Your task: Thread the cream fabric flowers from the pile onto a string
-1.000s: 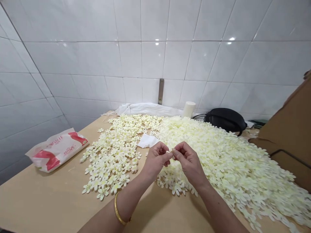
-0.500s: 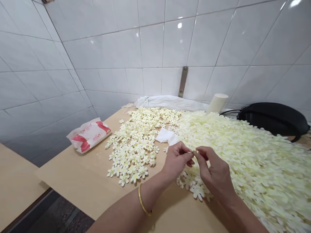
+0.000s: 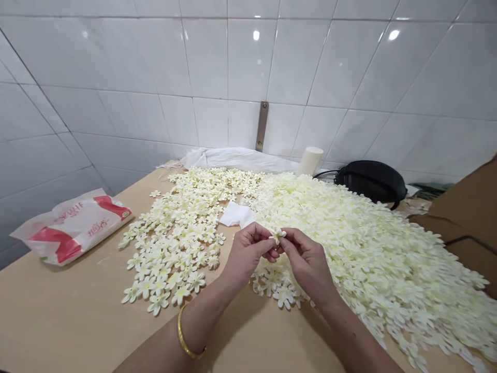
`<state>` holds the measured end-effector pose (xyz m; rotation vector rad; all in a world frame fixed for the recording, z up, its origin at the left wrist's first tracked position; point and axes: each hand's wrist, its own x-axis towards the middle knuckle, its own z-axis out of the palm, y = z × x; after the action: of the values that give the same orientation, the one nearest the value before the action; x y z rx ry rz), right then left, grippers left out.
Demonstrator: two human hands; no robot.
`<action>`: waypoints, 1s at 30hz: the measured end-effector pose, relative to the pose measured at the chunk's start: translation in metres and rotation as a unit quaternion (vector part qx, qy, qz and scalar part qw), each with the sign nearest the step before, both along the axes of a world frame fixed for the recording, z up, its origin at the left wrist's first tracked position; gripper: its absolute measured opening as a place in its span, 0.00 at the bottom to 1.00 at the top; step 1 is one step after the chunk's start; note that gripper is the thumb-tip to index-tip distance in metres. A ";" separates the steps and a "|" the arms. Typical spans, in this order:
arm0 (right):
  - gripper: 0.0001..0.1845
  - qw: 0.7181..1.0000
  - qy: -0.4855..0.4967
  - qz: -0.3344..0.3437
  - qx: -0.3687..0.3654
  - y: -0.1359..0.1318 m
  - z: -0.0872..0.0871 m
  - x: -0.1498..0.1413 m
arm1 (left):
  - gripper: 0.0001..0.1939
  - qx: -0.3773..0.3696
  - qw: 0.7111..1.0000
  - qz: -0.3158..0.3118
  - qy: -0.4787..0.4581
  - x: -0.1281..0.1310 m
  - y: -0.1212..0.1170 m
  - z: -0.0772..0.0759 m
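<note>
Between my two hands is a small cream artificial flower (image 3: 277, 235), pinched at its edges above the table. My left hand (image 3: 248, 251), with a gold bangle on the wrist, grips it from the left with thumb and fingers. From the right, my right hand (image 3: 308, 259) pinches the same flower between thumb and forefinger. Beyond and to the right spreads a large heap of pale petal pieces (image 3: 361, 248). Left of my hands lies a looser group of cream flowers (image 3: 171, 243) on the tan table (image 3: 97, 316). A white tissue (image 3: 236, 213) rests just behind my left hand.
A white and red packet (image 3: 77, 225) lies at the left. Along the tiled wall are a white cloth (image 3: 233, 158), a cream cylinder (image 3: 309, 160) and a black case (image 3: 370, 181). A brown cardboard piece (image 3: 466, 217) stands at the right.
The view has turned to the right, bringing the cardboard into sight. A flower now shows open between my fingertips, where earlier only something tiny was visible between them.
</note>
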<state>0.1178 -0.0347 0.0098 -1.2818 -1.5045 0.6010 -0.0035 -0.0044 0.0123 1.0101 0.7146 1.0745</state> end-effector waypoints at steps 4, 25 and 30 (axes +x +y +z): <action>0.13 1.000 -0.019 0.015 -0.007 0.000 0.000 0.001 | 0.09 0.006 1.000 -0.010 0.002 -0.001 0.004 -0.004; 0.12 0.988 -0.116 -0.072 0.067 -0.003 -0.007 -0.010 | 0.05 0.029 0.992 0.097 0.070 0.012 0.001 -0.008; 0.12 0.997 -0.078 -0.017 -0.021 0.003 -0.012 0.004 | 0.04 0.084 0.987 0.104 0.093 0.011 0.000 -0.016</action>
<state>0.1222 -0.0319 -0.0020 -1.4117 -1.6008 0.5215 0.0077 -0.0039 -0.0037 1.2102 0.9085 1.2484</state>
